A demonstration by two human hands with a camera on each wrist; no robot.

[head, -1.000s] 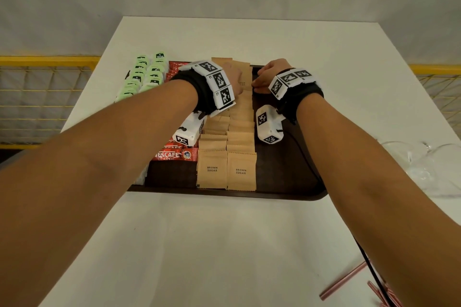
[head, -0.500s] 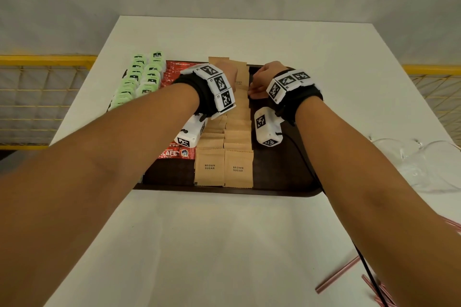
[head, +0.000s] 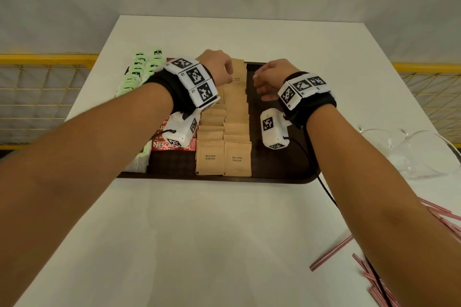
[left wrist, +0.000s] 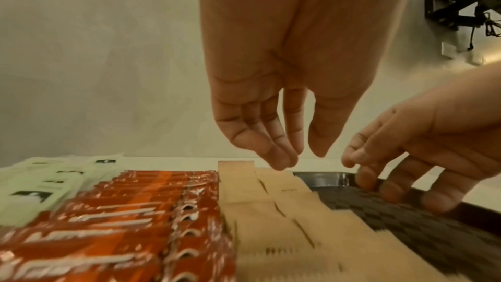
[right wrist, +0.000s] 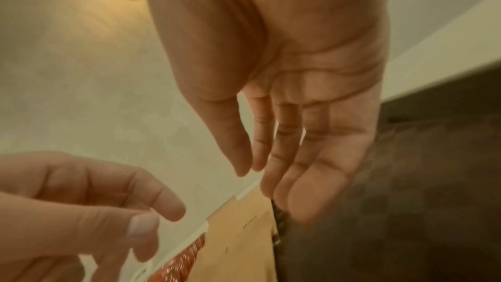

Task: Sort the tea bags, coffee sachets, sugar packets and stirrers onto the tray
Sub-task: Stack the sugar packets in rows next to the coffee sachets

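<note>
Head view: both hands hang over the far end of the tray (head: 214,178); the left hand (head: 217,67) covers the sugar packets (head: 223,137), the right hand (head: 269,77) is over bare tray, stirrers (head: 331,253) lie well behind it.

Left wrist: fingers (left wrist: 273,149) relaxed, empty, just above the packets; coffee sachets (left wrist: 130,218) and tea bags (left wrist: 40,186) to their left.

Right wrist: fingers (right wrist: 306,190) loose, holding nothing.

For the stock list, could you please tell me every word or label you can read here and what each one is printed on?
"BROWN SUGAR": on the two nearest brown sugar packets.
"NESCA…", with "CLASSIC" partly hidden below: on the nearest red coffee sachet.
Green tea bags: dark label too small to read.
Wristband markers: black-and-white codes, no words.
Print on the farther packets is blurred.
</note>
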